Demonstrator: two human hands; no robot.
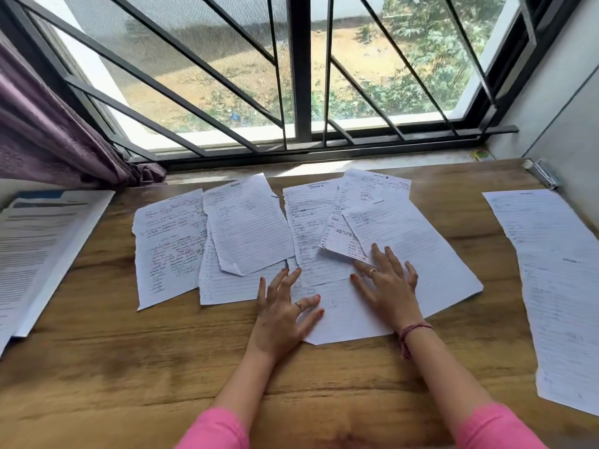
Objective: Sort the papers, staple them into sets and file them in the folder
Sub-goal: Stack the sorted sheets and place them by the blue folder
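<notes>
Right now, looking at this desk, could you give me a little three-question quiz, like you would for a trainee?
1. True or false: the stapler lies at the far right corner of the table, untouched.
2. Which hand rests flat on the overlapping papers in the middle? A) left hand only B) right hand only C) both, with spread fingers
3. Fill in: a single long lined sheet lies apart at the table's ____ edge.

Key: 1 true. 2 C. 3 right.
</notes>
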